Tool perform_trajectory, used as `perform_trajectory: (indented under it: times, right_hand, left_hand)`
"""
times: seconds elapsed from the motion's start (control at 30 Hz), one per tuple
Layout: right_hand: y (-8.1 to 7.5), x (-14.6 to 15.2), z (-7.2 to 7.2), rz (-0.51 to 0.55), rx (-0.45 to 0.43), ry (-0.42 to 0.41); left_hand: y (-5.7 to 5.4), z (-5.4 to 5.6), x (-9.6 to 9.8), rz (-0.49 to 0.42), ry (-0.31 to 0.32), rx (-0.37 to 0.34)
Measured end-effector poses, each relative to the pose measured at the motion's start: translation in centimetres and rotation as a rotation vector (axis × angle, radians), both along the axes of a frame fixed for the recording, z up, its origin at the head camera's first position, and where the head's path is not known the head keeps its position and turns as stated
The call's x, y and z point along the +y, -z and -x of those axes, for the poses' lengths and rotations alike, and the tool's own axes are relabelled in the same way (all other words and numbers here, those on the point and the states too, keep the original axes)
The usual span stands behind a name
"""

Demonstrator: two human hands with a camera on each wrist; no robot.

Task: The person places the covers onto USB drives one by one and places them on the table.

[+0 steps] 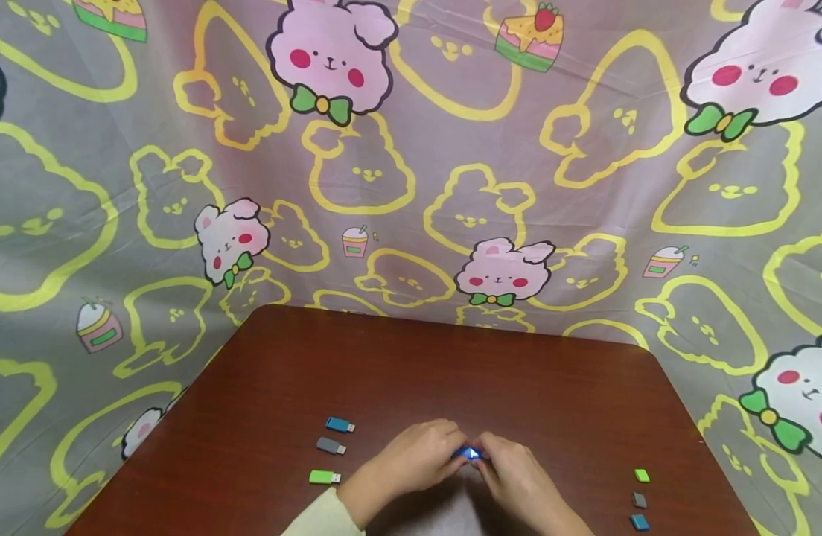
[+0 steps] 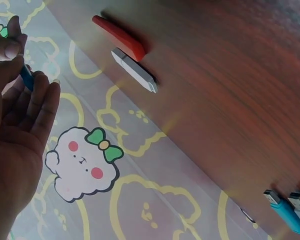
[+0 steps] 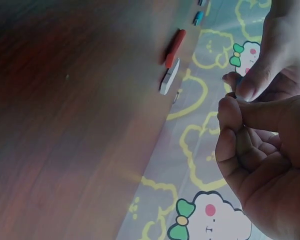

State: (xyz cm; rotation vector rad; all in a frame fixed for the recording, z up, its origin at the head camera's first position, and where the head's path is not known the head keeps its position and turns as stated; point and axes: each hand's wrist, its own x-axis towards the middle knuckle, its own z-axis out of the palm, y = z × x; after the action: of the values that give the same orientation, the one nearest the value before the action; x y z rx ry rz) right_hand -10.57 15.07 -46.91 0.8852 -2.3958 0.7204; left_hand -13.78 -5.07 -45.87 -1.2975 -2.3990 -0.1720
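Note:
In front of the body, both hands meet around a small shiny blue USB stick (image 1: 471, 452), most of it hidden by the fingers. My left hand (image 1: 421, 454) pinches one end between thumb and fingers, and the stick's blue side (image 2: 27, 77) shows in the left wrist view. From the other side my right hand (image 1: 518, 473) pinches its end with thumb and forefinger, the remaining fingers curled. To the left lie a blue USB stick (image 1: 339, 424), a grey one (image 1: 329, 446) and a green one (image 1: 322, 477), metal plugs bare.
On the right lie a green cap (image 1: 642, 475), a grey cap (image 1: 639, 500) and a blue cap (image 1: 639, 522). A red slim piece (image 2: 121, 37) and a white slim piece (image 2: 135, 70) lie near the table's edge. A patterned curtain (image 1: 411, 223) surrounds the brown table (image 1: 451, 372).

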Motion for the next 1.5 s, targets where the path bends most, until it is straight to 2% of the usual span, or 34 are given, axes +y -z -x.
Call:
perform_trajectory:
  times: [0.17, 0.4, 0.57, 0.77, 0.87, 1.03, 1.23, 1.5]
  right_hand:
    - [0.1, -0.1, 0.1, -0.009, 0.025, 0.015]
    - [0.4, -0.1, -0.1, -0.008, -0.012, 0.014]
    - [0.4, 0.0, -0.1, -0.004, -0.021, -0.009]
    - [0.1, 0.0, -0.3, -0.009, -0.115, -0.026]
    - [-0.1, 0.1, -0.4, -0.02, -0.195, -0.014]
    - [-0.8, 1.0, -0.5, -0.052, -0.329, 0.057]
    - [-1.0, 3.0, -0.5, -0.09, -0.376, 0.165]
    - [-1.1, 5.7, -0.3, -0.093, -0.471, 0.25]
  left_hand:
    - [0.1, -0.1, 0.2, 0.013, -0.017, 0.023]
    - [0.4, -0.3, 0.2, 0.026, -0.037, 0.015]
    - [0.5, -0.6, 0.0, 0.01, -0.025, 0.015]
    - [0.6, -0.8, -0.4, -0.009, -0.029, -0.022]
    - [0.6, -1.0, -0.6, 0.003, -0.047, -0.047]
    - [0.8, -1.2, -1.2, 0.05, -0.096, -0.08]
    - [1.1, -1.5, -2.4, 0.096, -0.121, -0.093]
    - [1.4, -2.1, -3.7, 0.139, -0.155, -0.209]
